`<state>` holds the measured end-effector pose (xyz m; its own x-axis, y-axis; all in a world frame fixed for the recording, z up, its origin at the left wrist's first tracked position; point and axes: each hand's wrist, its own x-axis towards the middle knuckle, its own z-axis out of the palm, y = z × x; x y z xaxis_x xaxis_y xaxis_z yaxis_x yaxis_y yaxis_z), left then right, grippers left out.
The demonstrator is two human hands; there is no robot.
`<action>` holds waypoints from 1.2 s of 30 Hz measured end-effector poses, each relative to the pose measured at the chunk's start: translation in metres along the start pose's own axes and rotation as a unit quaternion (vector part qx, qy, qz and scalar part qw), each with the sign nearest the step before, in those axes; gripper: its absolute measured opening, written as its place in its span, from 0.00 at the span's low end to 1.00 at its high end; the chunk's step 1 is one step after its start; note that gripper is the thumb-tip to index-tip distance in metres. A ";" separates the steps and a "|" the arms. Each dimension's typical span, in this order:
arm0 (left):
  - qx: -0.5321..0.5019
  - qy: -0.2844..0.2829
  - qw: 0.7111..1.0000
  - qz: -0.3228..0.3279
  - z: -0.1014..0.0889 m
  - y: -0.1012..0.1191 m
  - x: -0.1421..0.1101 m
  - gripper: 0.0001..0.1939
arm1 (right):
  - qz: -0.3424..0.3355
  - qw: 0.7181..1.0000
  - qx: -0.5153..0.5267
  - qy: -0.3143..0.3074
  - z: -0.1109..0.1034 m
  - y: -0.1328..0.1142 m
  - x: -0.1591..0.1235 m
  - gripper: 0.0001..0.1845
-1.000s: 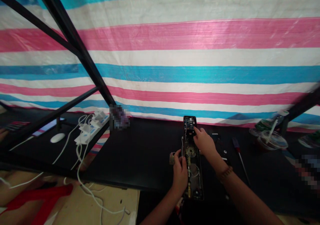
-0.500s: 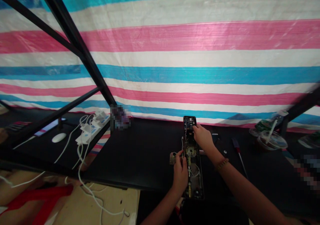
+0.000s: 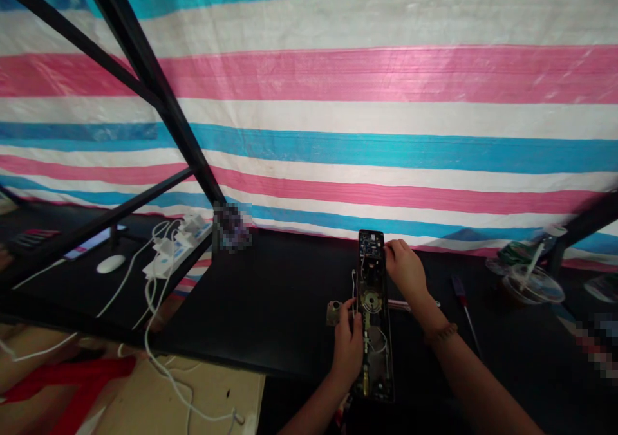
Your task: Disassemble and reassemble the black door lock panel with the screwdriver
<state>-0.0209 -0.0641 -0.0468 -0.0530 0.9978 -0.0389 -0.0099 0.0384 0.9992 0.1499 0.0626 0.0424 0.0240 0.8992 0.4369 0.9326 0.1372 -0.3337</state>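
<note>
Left hand (image 3: 347,351) over the lower half of an opened electronic door lock panel (image 3: 374,313), beside a thin white wire (image 3: 354,287) and a small metal lock part (image 3: 333,313); right hand (image 3: 405,271) at the panel's upper end. On the black table (image 3: 270,300), right of centre, a red-handled screwdriver (image 3: 459,291); far right, a plastic cup with a straw (image 3: 531,287). Across the upper frame, a striped pink, white and blue tarpaulin (image 3: 338,120).

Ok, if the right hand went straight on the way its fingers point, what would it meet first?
The right hand would probably meet the upper end of the opened electronic door lock panel, where its circuit board sits. Depth is unclear, so the fingertips may already touch that edge.
</note>
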 end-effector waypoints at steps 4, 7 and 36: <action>-0.016 -0.031 0.999 -0.001 -0.004 -0.001 -0.001 0.21 | 0.062 0.996 0.047 -0.046 -0.006 0.030 0.011 0.10; -0.029 -0.053 0.998 0.017 -0.007 -0.005 -0.003 0.24 | 0.122 0.989 0.054 -0.059 0.004 0.057 0.006 0.13; -0.034 -0.048 0.998 0.029 -0.005 -0.009 -0.002 0.23 | 0.247 0.877 0.413 -0.012 0.066 -0.016 -0.140 0.39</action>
<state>-0.0259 -0.0662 -0.0553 0.0398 0.9989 0.0232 -0.0785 -0.0200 0.9967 0.1083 -0.0381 -0.0683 0.3356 0.9405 0.0538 0.2317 -0.0270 -0.9724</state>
